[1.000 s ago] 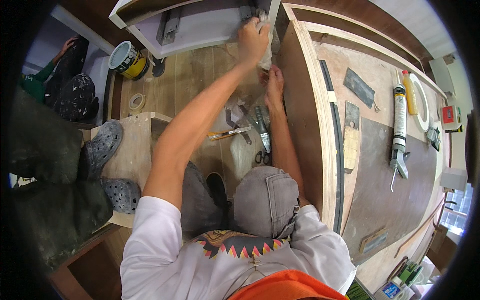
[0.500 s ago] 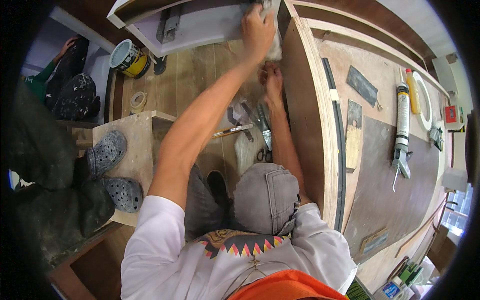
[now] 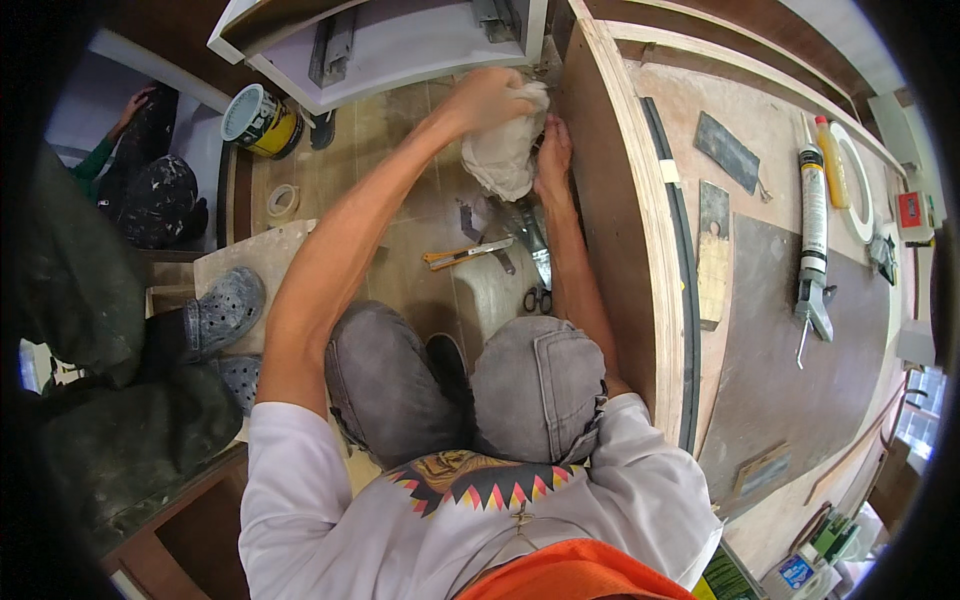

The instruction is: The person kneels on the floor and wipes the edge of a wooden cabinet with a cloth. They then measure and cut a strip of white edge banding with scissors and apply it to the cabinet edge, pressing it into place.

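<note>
My left hand (image 3: 493,98) is closed on a bunched off-white rag (image 3: 503,158), which hangs over the floor below the white drawer box (image 3: 375,85). Close to the rag's right edge is my right hand (image 3: 553,158), beside the upright wooden panel (image 3: 612,230). Its fingers are curled together, and whatever they hold is hidden. On the wood-look floor under my hands lie a yellow utility knife (image 3: 468,253), a broad metal blade (image 3: 537,255) and dark scissors handles (image 3: 538,299). A small dark strip (image 3: 468,220) lies by the knife.
Left are a paint bucket (image 3: 258,120), a tape roll (image 3: 283,201) and a person's foot in a speckled clog (image 3: 230,308) on a low wooden step. Another person (image 3: 150,190) sits further back. A caulking gun (image 3: 813,230) and a dark scraper plate (image 3: 728,150) lie on the right-hand board.
My left hand has drawn the rag back from the drawer's far right corner, toward me and left. My right hand stays by the panel. My view has shifted slightly.
</note>
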`<action>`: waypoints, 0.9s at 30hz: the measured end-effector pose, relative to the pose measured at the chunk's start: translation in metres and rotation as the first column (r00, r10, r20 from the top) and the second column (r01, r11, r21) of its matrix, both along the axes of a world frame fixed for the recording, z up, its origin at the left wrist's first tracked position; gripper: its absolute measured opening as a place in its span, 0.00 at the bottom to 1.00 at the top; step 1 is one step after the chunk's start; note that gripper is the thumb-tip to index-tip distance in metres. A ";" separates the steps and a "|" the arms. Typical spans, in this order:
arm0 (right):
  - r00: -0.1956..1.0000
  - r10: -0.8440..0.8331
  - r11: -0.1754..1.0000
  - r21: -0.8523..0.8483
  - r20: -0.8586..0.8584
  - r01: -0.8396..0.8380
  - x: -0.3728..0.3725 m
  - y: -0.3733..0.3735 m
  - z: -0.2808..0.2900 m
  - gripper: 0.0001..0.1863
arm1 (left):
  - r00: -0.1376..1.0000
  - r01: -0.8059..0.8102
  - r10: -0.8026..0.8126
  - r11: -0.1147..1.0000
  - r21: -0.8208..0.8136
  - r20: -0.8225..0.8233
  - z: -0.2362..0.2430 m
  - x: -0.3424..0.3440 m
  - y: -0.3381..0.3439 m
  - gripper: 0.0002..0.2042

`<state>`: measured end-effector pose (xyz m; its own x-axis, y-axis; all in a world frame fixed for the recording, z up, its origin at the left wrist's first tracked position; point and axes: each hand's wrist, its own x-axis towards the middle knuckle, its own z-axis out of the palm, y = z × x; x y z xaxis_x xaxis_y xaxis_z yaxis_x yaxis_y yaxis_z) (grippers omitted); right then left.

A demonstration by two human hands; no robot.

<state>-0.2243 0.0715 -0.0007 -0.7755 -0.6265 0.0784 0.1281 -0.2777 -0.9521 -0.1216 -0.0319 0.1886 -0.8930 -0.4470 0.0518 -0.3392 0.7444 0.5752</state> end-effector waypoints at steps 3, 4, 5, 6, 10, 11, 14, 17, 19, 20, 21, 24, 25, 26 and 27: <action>0.998 -0.036 0.999 -0.024 -0.047 0.035 0.006 -0.008 -0.010 0.29 | 0.995 -0.099 0.099 0.982 0.158 0.005 -0.021 0.008 -0.015 0.22; 0.999 -0.041 0.999 -0.034 -0.010 0.040 0.012 -0.009 -0.006 0.30 | 0.993 -0.117 0.122 0.972 0.202 -0.008 -0.025 0.014 -0.018 0.23; 0.995 0.026 1.000 -0.005 0.093 -0.025 0.029 -0.010 0.023 0.31 | 0.985 -0.164 0.172 0.956 0.241 -0.012 -0.030 0.029 -0.023 0.25; 0.994 0.008 1.000 0.013 0.106 -0.009 0.026 -0.013 0.026 0.30 | 0.982 -0.147 0.176 0.945 0.292 -0.075 -0.033 0.027 -0.020 0.27; 0.904 -0.050 0.979 -0.156 0.424 0.128 0.025 -0.034 0.079 0.23 | 0.957 -0.100 0.231 0.830 0.548 -0.175 -0.043 0.016 -0.021 0.34; 0.892 -0.064 0.966 -0.198 0.448 0.168 0.025 -0.041 0.090 0.22 | 0.935 -0.102 0.275 0.813 0.573 -0.224 -0.047 0.012 -0.023 0.34; 0.865 -0.181 0.911 -0.252 0.469 0.327 0.008 -0.065 0.094 0.20 | 0.895 -0.215 0.350 0.881 0.421 -0.276 -0.041 -0.009 -0.016 0.32; 0.843 -0.362 0.885 -0.138 0.397 0.445 -0.003 -0.080 0.080 0.20 | 0.902 -0.290 0.322 0.945 0.148 -0.288 -0.026 -0.019 -0.005 0.30; 0.837 -0.407 0.904 0.029 0.367 0.427 0.010 -0.079 0.072 0.20 | 0.933 -0.299 0.293 0.954 0.005 -0.209 -0.031 -0.009 -0.005 0.29; 0.869 -0.273 0.954 0.003 0.412 0.298 0.038 -0.084 0.053 0.24 | 0.943 -0.319 0.310 0.946 -0.056 -0.124 -0.049 0.018 -0.016 0.29; 0.885 -0.226 0.962 -0.051 0.407 0.269 0.021 -0.077 0.029 0.29 | 0.970 -0.236 0.227 0.966 -0.105 -0.090 -0.044 -0.003 -0.014 0.28; 0.873 -0.312 0.912 -0.138 0.376 0.386 0.018 -0.077 0.037 0.24 | 0.951 -0.286 0.270 0.953 -0.097 -0.149 -0.054 0.006 -0.007 0.27; 0.873 -0.347 0.901 -0.137 0.344 0.412 0.016 -0.070 0.043 0.24 | 0.954 -0.258 0.245 0.964 -0.058 -0.172 -0.051 0.008 -0.008 0.25; 0.876 -0.377 0.890 -0.144 0.302 0.432 0.011 -0.067 0.057 0.25 | 0.942 -0.274 0.258 0.961 -0.047 -0.215 -0.047 0.005 -0.008 0.25; 0.906 -0.207 0.954 -0.131 0.369 0.271 0.027 -0.052 0.101 0.33 | 0.922 -0.314 0.295 0.949 -0.036 -0.249 -0.045 0.013 -0.012 0.25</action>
<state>-0.1970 0.0193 0.1002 -0.8979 -0.4198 -0.1325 0.3504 -0.4994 -0.7923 -0.1088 -0.0440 0.1434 -0.6719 -0.6820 0.2888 -0.4165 0.6704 0.6141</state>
